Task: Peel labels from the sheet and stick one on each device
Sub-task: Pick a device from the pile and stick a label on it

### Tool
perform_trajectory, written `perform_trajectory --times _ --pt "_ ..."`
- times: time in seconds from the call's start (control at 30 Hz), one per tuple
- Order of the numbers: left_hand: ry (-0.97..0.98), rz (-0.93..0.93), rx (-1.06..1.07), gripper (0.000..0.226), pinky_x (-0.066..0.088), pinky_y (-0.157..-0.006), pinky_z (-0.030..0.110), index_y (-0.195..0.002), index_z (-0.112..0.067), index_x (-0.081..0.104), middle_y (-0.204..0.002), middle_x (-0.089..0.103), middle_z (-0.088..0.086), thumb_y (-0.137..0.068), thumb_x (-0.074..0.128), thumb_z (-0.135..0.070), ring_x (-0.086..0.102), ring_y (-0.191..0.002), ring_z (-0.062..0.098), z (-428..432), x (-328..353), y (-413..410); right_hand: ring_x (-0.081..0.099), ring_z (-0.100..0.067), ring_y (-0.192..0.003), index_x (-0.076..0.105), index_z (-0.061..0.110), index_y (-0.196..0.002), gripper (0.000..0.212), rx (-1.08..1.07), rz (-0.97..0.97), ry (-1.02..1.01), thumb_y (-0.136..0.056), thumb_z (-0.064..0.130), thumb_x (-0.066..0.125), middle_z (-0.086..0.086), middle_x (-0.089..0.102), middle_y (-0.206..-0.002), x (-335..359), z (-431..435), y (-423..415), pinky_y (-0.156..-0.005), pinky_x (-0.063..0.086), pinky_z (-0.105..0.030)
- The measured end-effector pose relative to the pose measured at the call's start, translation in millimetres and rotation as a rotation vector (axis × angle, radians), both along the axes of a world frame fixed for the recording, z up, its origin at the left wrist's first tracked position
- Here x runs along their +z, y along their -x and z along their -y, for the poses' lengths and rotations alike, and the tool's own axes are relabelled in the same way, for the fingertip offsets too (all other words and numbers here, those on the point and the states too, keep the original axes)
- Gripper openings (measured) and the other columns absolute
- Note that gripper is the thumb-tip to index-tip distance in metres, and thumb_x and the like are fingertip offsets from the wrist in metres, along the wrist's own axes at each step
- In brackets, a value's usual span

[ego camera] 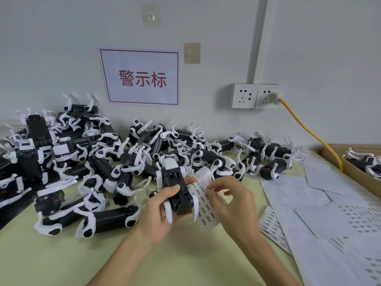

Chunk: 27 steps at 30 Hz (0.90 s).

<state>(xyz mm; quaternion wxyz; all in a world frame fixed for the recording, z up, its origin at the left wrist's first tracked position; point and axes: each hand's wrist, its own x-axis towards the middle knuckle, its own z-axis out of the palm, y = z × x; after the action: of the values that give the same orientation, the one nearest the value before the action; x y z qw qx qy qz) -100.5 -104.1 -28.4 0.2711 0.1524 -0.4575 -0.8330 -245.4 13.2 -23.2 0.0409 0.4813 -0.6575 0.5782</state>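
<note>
Left hand (158,212) grips device (175,188), long axis pointing away from me. Right hand (233,203), just right of device, pinches label sheet (204,204), probably peeling.

Red-lettered wall sign (140,78), double socket (255,96), yellow cable (307,127), cardboard box (355,175).

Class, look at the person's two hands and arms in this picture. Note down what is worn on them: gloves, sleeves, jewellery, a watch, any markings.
Nothing is worn. The left hand and the right hand are bare: no gloves, rings, watch or wristband show. Both forearms are uncovered down to the picture's lower edge, with no sleeve in view and no visible markings.
</note>
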Motion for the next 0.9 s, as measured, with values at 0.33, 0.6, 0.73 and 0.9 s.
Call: perform_trajectory --times 0.33,0.6,0.73,0.9 --pt "0.031 0.027 0.123 0.049 0.061 -0.077 0.036 -0.118 -0.019 0.077 -0.119 0.074 0.013 -0.074 0.082 -0.043 0.074 -0.102 0.025 -1.9 0.0 3.3 0.063 -0.005 -0.111 0.031 0.048 -0.142 0.079 0.225 -0.007 -0.072 -0.077 0.057 0.076 0.025 0.061 -0.118 6.8 -7.3 -11.9 -0.089 0.044 -0.011" --pt "0.035 0.071 0.118 0.058 0.047 -0.101 0.041 -0.132 -0.027 0.069 -0.134 0.069 0.003 -0.082 0.073 -0.056 0.065 -0.125 0.022 -7.4 0.9 4.4 0.047 0.016 -0.118 -0.002 0.058 -0.152 0.118 0.262 0.051 -0.213 -0.064 0.077 0.074 0.039 0.048 -0.124 -3.5 -3.6 -23.6 -0.091 0.035 0.0" --pt "0.082 0.068 0.071 0.053 0.049 -0.101 0.04 -0.131 -0.02 0.07 -0.135 0.068 0.009 -0.093 0.061 -0.057 0.063 -0.127 0.026 -5.5 -0.9 4.9 0.059 0.013 -0.108 0.008 0.068 -0.14 0.099 0.226 0.149 -0.14 -0.068 0.063 0.076 0.046 0.055 -0.115 2.6 -3.5 -25.0 -0.085 0.043 -0.003" --pt "0.39 0.098 -0.081 0.069 0.049 -0.103 0.049 -0.141 -0.025 0.059 -0.139 0.061 0.017 -0.087 0.065 -0.066 0.059 -0.126 0.034 -10.5 1.6 8.9 0.071 -0.001 -0.095 0.037 0.05 -0.141 0.095 0.14 0.557 0.087 -0.056 0.061 0.079 0.017 0.072 -0.102 16.1 -5.4 -5.7 -0.084 0.054 -0.032"
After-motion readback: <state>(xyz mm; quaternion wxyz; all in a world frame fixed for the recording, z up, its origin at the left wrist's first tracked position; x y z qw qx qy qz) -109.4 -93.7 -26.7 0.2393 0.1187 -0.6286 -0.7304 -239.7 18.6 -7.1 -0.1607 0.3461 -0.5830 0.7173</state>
